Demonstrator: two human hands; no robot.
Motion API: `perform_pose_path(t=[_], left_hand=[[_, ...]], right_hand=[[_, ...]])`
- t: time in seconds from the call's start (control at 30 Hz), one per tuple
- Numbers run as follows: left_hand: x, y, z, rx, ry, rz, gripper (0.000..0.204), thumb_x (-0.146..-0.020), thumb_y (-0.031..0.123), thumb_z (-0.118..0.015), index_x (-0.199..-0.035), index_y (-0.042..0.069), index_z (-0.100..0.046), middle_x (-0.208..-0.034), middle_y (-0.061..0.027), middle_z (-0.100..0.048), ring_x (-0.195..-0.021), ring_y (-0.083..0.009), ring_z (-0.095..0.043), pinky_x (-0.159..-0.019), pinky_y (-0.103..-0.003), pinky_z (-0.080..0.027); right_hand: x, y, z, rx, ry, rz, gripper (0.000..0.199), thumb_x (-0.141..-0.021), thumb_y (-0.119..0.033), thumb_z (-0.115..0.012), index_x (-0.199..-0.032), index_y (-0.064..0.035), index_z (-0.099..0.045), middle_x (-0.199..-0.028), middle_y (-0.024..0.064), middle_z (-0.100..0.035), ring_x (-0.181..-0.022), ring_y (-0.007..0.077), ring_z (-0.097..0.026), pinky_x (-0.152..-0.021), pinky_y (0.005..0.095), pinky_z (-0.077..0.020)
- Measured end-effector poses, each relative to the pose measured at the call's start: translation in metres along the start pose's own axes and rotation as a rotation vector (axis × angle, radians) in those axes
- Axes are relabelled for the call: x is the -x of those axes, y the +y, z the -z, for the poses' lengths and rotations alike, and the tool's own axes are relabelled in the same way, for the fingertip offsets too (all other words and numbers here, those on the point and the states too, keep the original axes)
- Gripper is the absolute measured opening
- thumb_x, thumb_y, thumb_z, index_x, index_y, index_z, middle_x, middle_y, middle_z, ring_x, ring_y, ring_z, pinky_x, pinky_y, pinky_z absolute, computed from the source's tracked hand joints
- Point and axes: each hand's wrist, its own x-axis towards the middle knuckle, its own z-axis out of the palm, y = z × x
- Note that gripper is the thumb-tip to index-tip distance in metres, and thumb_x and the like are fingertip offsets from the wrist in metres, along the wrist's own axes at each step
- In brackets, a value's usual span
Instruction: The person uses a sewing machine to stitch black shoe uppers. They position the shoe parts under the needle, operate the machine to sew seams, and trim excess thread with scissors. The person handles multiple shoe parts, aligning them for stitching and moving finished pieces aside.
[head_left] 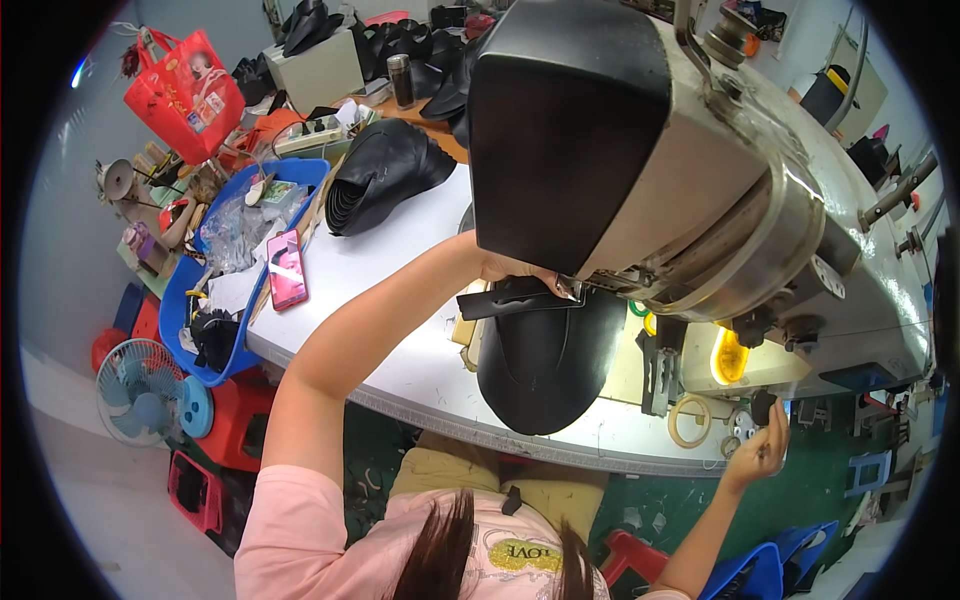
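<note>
The left hand (pixel 530 272) reaches in under the head of a sewing machine (pixel 850 250), its fingers at the upper end of a black leather-like panel (pixel 545 370), beside a narrow black strip (pixel 520 301); the machine head hides part of the hand, so whether it pinches the material cannot be told. The panel lies on the white worktable (pixel 400 350) below the machine head, its rounded end toward the person. The right hand (pixel 762 455) is raised near the table's right end, fingers bent up beside a small dark round piece (pixel 763 407); whether they close on it is unclear. A tan ring (pixel 689 421) lies near that hand, and a lit yellow lamp (pixel 730 356) glows above it. Farther left are a pink-red phone (pixel 287 270), a stack of curved black pieces (pixel 385 180) and a blue tray (pixel 172 318).
</note>
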Motion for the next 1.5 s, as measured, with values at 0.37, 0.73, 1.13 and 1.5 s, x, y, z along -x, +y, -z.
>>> perform_pose_path(t=[0.37,0.73,1.13,1.5], left_hand=[[0.013,0.007,-0.008,-0.057,0.015,-0.043,0.045,-0.061,-0.001,-0.069,-0.104,0.002,-0.055,-0.101,-0.0096,-0.057,-0.095,-0.0186,-0.05,-0.086,-0.027,-0.036],[0.01,0.001,0.0,0.072,-0.024,-0.098,0.037,-0.059,-0.003,-0.067,-0.094,0.003,-0.059,-0.086,-0.008,-0.06,-0.078,-0.0147,-0.056,-0.073,-0.025,-0.045],[0.009,-0.023,-0.01,0.374,0.235,-0.005,0.032,-0.062,-0.004,-0.064,-0.093,0.003,-0.059,-0.08,-0.0062,-0.06,-0.073,-0.0118,-0.057,-0.067,-0.023,-0.045],[0.113,-0.104,-0.072,0.394,0.275,-0.321,0.04,-0.064,-0.005,-0.065,-0.102,0.002,-0.053,-0.097,-0.0076,-0.057,-0.096,-0.0141,-0.05,-0.084,-0.029,-0.041]], right_hand=[[-0.146,0.229,0.076,0.325,0.304,-0.376,0.034,-0.087,-0.024,-0.044,-0.109,0.002,-0.05,-0.096,0.0133,-0.058,-0.075,0.0221,-0.058,-0.068,0.0323,-0.0482],[-0.129,0.23,0.079,0.19,0.211,-0.53,0.042,-0.085,-0.033,-0.047,-0.107,0.0013,-0.052,-0.095,0.0118,-0.059,-0.078,0.0206,-0.057,-0.067,0.0304,-0.0431],[-0.011,-0.034,-0.005,-0.145,0.133,-0.116,0.013,-0.084,-0.004,-0.045,-0.089,0.005,-0.054,-0.063,0.0059,-0.053,-0.054,0.0121,-0.048,-0.052,0.0234,-0.0414],[0.04,-0.161,-0.058,-1.279,-0.997,-0.651,0.021,-0.085,-0.016,-0.041,-0.099,-0.0009,-0.047,-0.08,0.0053,-0.049,-0.073,0.0103,-0.045,-0.068,0.0225,-0.0372]])
